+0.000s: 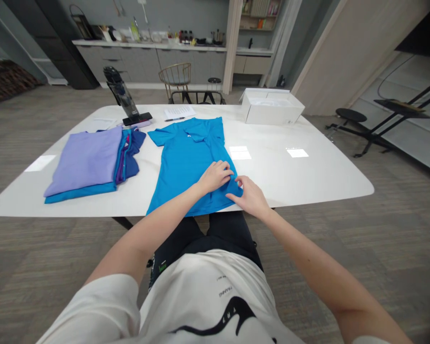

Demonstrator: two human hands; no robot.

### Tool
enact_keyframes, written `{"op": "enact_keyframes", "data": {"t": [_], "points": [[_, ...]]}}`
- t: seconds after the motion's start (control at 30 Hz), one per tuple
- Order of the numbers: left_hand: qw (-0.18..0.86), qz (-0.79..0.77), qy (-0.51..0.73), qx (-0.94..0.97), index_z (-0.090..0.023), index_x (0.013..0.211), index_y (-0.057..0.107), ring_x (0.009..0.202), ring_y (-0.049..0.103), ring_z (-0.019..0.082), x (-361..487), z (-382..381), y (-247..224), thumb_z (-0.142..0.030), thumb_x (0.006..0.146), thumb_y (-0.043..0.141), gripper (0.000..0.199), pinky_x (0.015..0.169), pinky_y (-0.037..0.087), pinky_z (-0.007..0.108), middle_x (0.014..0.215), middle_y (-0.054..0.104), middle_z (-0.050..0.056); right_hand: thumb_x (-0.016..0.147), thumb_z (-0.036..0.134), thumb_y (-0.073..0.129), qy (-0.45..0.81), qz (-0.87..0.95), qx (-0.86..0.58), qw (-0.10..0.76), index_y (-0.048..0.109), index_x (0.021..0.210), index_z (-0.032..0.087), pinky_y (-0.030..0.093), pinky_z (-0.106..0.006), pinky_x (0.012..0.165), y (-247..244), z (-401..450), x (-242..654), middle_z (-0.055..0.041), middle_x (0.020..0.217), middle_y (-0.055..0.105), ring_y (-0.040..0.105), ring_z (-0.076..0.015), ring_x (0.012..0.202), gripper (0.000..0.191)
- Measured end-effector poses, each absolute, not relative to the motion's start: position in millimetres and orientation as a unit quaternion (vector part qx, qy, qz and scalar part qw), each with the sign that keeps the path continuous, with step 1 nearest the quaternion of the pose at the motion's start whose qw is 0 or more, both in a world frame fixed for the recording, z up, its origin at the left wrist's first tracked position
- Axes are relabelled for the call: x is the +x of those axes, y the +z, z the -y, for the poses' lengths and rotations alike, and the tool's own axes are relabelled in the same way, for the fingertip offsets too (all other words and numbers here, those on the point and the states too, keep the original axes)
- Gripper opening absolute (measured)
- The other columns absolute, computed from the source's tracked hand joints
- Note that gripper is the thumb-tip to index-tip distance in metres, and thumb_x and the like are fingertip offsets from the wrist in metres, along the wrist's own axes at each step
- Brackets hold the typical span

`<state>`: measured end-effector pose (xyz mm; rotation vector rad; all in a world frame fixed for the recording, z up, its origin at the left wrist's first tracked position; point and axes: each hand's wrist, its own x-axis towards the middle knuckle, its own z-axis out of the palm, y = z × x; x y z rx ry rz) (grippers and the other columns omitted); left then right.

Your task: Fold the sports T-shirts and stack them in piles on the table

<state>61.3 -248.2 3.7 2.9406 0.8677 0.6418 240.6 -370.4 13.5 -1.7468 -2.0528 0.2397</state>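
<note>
White shirt [208,286], creased blue T-shirt [188,162]

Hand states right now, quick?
Left hand: fingers curled over the laid-out blue T-shirt; grip unclear.
Right hand: open, thumb and fingers apart at the shirt's edge.

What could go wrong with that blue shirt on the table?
The blue shirt might slip, since its hem lies at the near edge of the table. With the fingers at one side, the cloth there could crease. And the folded clothes sit close by, so a stray elbow might nudge them.
</note>
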Motion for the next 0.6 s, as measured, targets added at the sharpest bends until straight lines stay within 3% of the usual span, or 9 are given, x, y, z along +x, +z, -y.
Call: {"op": "enact_keyframes", "data": {"t": [0.1,0.23,0.33,0.43,0.6], "points": [[0.013,-0.300,0.200,0.933,-0.023,0.117,0.073,0.107,0.055,0.025,43,260,-4,-0.026,0.103,0.049,0.028,0.090,0.042,0.038,0.115,0.063,0.009,0.090,0.052,0.068,0.034,0.728,-0.660,0.184,0.055,0.131,0.022,0.048,-0.044,0.088,-2,383,233,-0.0151,0.124,0.065,0.061,-0.0349,0.113,0.052],[0.023,-0.334,0.198,0.921,-0.023,0.117,0.073,0.108,0.056,0.024,25,271,-11,-0.029,0.103,0.049,0.028,0.090,0.043,0.038,0.116,0.064,0.009,0.099,0.037,0.054,0.015,0.706,-0.689,0.164,0.062,0.119,0.023,0.045,-0.044,0.088,-17,392,235,-0.0149,0.121,0.066,0.059,-0.0341,0.112,0.026],[-0.002,-0.320,0.191,0.928,-0.023,0.127,0.069,0.108,0.055,0.025,22,283,-11,-0.027,0.102,0.053,0.030,0.091,0.042,0.038,0.119,0.064,0.010,0.100,0.028,0.047,0.011,0.715,-0.673,0.188,0.063,0.109,0.023,0.042,-0.043,0.091,-21,395,240,-0.0131,0.116,0.069,0.059,-0.0322,0.111,0.020],[-0.027,-0.264,0.181,0.947,-0.026,0.128,0.069,0.106,0.056,0.025,25,294,-8,-0.021,0.101,0.051,0.033,0.091,0.041,0.039,0.118,0.065,0.010,0.101,0.025,0.043,0.005,0.720,-0.656,0.225,0.061,0.112,0.022,0.041,-0.043,0.094,-23,396,242,-0.0120,0.112,0.070,0.060,-0.0304,0.109,0.021],[0.015,-0.278,0.264,0.923,-0.023,0.115,0.073,0.102,0.057,0.023,27,296,-2,-0.021,0.103,0.049,0.027,0.090,0.045,0.037,0.112,0.066,0.009,0.093,0.030,0.057,-0.032,0.688,-0.680,0.253,0.058,0.111,0.020,0.043,-0.039,0.083,-29,387,237,-0.0121,0.106,0.068,0.061,-0.0308,0.100,0.020]]}}
